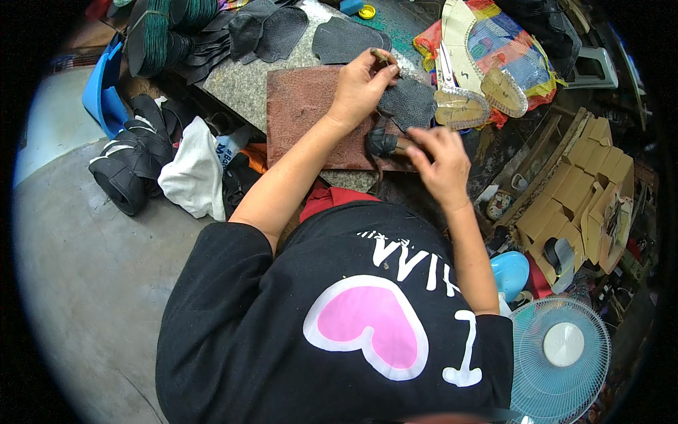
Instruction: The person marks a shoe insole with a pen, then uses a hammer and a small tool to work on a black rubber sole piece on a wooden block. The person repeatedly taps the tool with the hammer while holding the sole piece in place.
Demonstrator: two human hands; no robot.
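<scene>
My left hand (pixel 361 86) is raised over the far edge of a reddish-brown work board (pixel 300 116). Its thumb and fingers pinch a small olive-brown piece, too small to name. Just right of this hand lies a black leather piece (pixel 408 104) with a curved outline. Below it rests a short tool with a black-wrapped end (pixel 382 143) and a brown, wood-like part reaching toward my right hand (pixel 443 161). That hand hovers beside the brown part, thumb and fingers apart and slightly curled. A thin brown strip hangs over the board's near edge.
Cut black leather pieces (pixel 268 32) lie across the stone slab. White-handled scissors (pixel 445 67) and stitched-edge pale patterns (pixel 462 107) sit at right on a colourful sack. Cardboard (pixel 575 198) and a fan (pixel 561 353) stand right; black straps (pixel 131 159) and a white cloth (pixel 194 169) left.
</scene>
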